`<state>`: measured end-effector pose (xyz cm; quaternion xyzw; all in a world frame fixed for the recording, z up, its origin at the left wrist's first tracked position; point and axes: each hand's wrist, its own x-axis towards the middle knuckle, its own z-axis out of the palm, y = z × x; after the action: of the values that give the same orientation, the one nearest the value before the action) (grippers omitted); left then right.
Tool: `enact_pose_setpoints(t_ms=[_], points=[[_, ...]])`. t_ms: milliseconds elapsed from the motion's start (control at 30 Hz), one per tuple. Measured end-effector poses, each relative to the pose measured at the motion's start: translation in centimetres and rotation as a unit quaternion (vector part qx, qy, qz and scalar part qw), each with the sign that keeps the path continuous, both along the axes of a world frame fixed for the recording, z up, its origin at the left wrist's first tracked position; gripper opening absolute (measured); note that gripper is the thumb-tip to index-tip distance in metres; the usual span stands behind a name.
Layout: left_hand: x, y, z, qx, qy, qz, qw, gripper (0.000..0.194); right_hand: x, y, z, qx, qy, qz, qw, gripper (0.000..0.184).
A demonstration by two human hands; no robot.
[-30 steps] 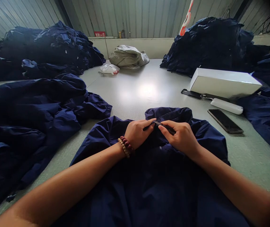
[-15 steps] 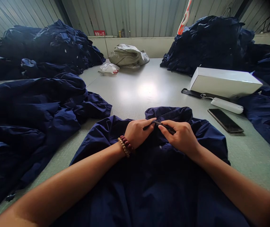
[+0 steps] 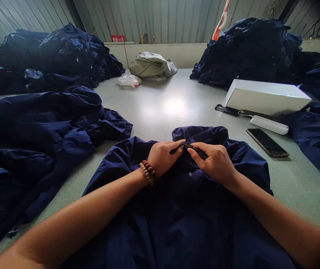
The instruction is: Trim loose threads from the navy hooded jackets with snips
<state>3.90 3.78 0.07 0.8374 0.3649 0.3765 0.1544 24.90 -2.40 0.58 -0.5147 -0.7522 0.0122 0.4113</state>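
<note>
A navy nylon jacket (image 3: pixel 176 213) lies spread on the table in front of me, its collar (image 3: pixel 200 134) toward the far side. My left hand (image 3: pixel 164 157), with a bead bracelet (image 3: pixel 148 173) on the wrist, and my right hand (image 3: pixel 214 161) meet at the collar. Between their fingers runs a slim black pen-like tool (image 3: pixel 193 149). Both hands appear to pinch it, and its tip is hidden by the fingers and fabric.
Heaps of navy garments (image 3: pixel 42 130) fill the left, and more (image 3: pixel 252 54) stand at the back right. On the grey table (image 3: pixel 173 112) lie a white box (image 3: pixel 266 97), a white power bank (image 3: pixel 269 124), a smartphone (image 3: pixel 267 142), a grey sack (image 3: pixel 151 65) and a plastic bag (image 3: pixel 129 81).
My hands and the black tool have barely moved. The whole view has drifted slightly.
</note>
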Motion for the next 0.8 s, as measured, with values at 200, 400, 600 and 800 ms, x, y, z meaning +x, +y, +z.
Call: enact_pose_setpoints(t_ms=[200,400,600,800], points=[[0.00,0.06,-0.07,-0.001,0.002,0.000,1.000,0.031,-0.05,0.02,0.05,0.001,-0.002,0.000,1.000,0.026],[0.02,0.04,-0.02,0.001,0.003,0.000,1.000,0.031,0.03,0.09,-0.14,0.014,-0.003,-0.003,1.000,0.026],[0.05,0.02,-0.06,0.000,0.001,0.002,1.000,0.031,-0.02,0.04,-0.04,0.010,0.004,-0.007,1.000,0.025],[0.08,0.07,-0.04,0.001,-0.001,-0.001,1.000,0.031,0.13,0.04,0.15,-0.014,0.034,-0.018,0.999,0.026]])
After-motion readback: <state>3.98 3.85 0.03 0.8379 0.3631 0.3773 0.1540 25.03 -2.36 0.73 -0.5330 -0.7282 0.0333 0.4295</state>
